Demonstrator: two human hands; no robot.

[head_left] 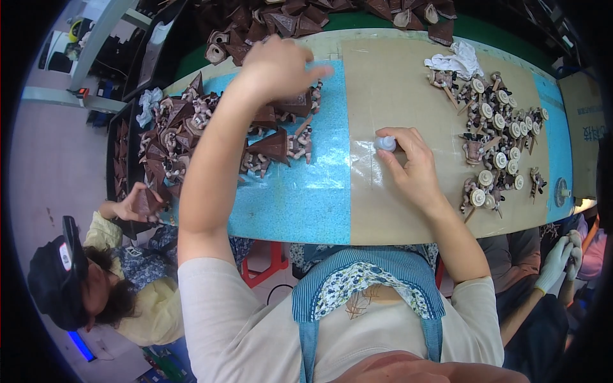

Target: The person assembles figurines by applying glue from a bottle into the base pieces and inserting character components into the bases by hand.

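White little bottle [385, 143] sits pinched upright in our right hand [412, 167] on the tan mat [408, 210], probably so it stays handy. Our left hand [278, 64] is stretched out with fingers curled down onto the heap of brown figurines [191, 127]; we can't tell if it grips one. Finished-looking pieces [495, 137] lie grouped to the right, apart.

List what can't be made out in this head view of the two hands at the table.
- Left hand: whether it grips a brown figurine; seen from the back, fingers hidden.
- Small white bottle: mostly covered by the right hand.
- Figurines with cream discs: details too small.
- Pile of brown parts: cut off by the top edge.
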